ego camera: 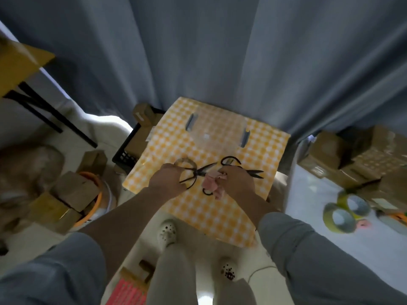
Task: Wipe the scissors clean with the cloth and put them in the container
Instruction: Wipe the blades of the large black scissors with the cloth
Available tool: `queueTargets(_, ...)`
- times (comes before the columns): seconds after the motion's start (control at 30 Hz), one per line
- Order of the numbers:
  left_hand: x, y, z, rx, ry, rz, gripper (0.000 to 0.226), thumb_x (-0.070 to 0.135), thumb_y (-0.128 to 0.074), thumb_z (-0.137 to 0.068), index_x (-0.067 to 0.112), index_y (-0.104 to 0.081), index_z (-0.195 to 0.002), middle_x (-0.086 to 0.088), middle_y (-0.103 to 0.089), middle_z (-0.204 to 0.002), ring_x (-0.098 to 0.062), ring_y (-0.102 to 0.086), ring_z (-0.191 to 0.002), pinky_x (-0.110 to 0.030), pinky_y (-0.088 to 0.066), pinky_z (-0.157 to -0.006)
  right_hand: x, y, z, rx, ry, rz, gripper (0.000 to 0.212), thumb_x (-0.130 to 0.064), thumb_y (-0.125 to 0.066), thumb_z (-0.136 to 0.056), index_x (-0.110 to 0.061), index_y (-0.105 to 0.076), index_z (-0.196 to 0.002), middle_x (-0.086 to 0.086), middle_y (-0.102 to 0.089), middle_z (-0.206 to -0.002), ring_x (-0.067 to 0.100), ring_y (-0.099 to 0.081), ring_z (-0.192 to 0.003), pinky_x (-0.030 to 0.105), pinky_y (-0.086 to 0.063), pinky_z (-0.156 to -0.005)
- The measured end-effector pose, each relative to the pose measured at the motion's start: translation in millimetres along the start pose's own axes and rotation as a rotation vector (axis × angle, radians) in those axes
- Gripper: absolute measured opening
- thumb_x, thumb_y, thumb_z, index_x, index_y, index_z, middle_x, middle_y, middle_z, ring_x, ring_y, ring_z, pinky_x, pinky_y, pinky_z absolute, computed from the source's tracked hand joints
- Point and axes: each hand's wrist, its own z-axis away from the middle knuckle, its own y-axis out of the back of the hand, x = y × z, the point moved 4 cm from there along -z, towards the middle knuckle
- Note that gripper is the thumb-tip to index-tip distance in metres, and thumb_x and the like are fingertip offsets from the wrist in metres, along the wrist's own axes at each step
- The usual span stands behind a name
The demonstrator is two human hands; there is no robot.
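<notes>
My left hand [168, 180] grips the handles of a black pair of scissors [199, 172], whose blades point right toward my other hand. My right hand [235, 180] holds a crumpled pink cloth [212, 182] close to the blade tips. A second black pair of scissors [253, 172] lies on the table behind my right hand, tips pointing right, one handle loop [231, 160] showing above my knuckles. A clear plastic container [217, 133] with grey clips stands at the back of the yellow checked tablecloth [209, 212].
A black crate [127, 155] with cardboard boxes sits left of the table. More boxes and an orange-rimmed bucket [97, 205] lie lower left. Tape rolls [343, 212] and stacked boxes sit on the white surface at right. Grey curtains hang behind.
</notes>
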Motion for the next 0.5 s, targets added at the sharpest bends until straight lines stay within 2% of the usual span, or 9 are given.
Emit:
queueTargets(0.1, 2, 0, -37, -0.039, -0.072, -0.003, 0.056, 0.03, -0.058, -0.089, 0.024, -0.039, -0.142, -0.005, -0.04, -0.143, -0.021, -0.04, -0.13, -0.035, -0.048, -0.095, 1, -9, -27, 0.013, -0.034, -0.016, 0.024, -0.021, -0.05, -0.09, -0.026, -0.063, -0.11, 0.001, -0.066, -0.1, 0.021, -0.064, -0.088, 0.03, -0.052, -0.067)
queueTargets(0.2, -3, -5, -88, -0.053, -0.172, -0.002, 0.045, 0.027, -0.058, -0.087, 0.033, -0.051, -0.131, -0.001, -0.05, -0.133, -0.017, -0.054, -0.107, -0.029, -0.052, -0.076, 2, -23, -61, 0.026, -0.08, -0.062, 0.027, -0.02, -0.05, -0.091, -0.024, -0.064, -0.114, 0.003, -0.068, -0.102, 0.022, -0.066, -0.085, 0.034, -0.057, -0.072)
queueTargets(0.23, -4, -9, -108, -0.057, -0.204, -0.011, 0.043, 0.028, -0.057, -0.087, 0.034, -0.053, -0.129, 0.0, -0.051, -0.132, -0.017, -0.053, -0.108, -0.029, -0.052, -0.078, 2, -28, -75, 0.04, -0.085, -0.056, 0.029, -0.019, -0.05, -0.091, -0.022, -0.063, -0.117, 0.004, -0.068, -0.105, 0.022, -0.066, -0.089, 0.034, -0.056, -0.074)
queueTargets(0.33, -10, -27, -161, -0.093, -0.249, -0.083, 0.048, 0.034, -0.051, -0.092, 0.029, -0.044, -0.139, 0.0, -0.038, -0.147, -0.02, -0.037, -0.133, -0.035, -0.042, -0.103, 1, -43, -115, 0.083, -0.081, -0.024, 0.031, -0.018, -0.049, -0.089, -0.019, -0.064, -0.116, 0.006, -0.066, -0.107, 0.024, -0.063, -0.093, 0.036, -0.055, -0.077)
queueTargets(0.43, -13, -47, -201, -0.068, -0.279, -0.11, 0.061, 0.036, -0.054, -0.092, 0.027, -0.03, -0.146, -0.002, -0.027, -0.153, -0.02, -0.023, -0.141, -0.037, -0.034, -0.109, 3, -63, -149, 0.123, -0.067, 0.012, 0.03, -0.018, -0.051, -0.089, -0.018, -0.063, -0.116, 0.008, -0.065, -0.107, 0.027, -0.063, -0.093, 0.035, -0.053, -0.077)
queueTargets(0.5, -13, -58, -218, -0.034, -0.33, -0.136, 0.062, 0.034, -0.054, -0.092, 0.026, -0.027, -0.147, -0.003, -0.025, -0.154, -0.02, -0.019, -0.142, -0.038, -0.029, -0.11, 6, -79, -168, 0.177, -0.041, 0.065, 0.029, -0.017, -0.052, -0.089, -0.018, -0.064, -0.115, 0.009, -0.065, -0.109, 0.028, -0.062, -0.095, 0.033, -0.052, -0.075)
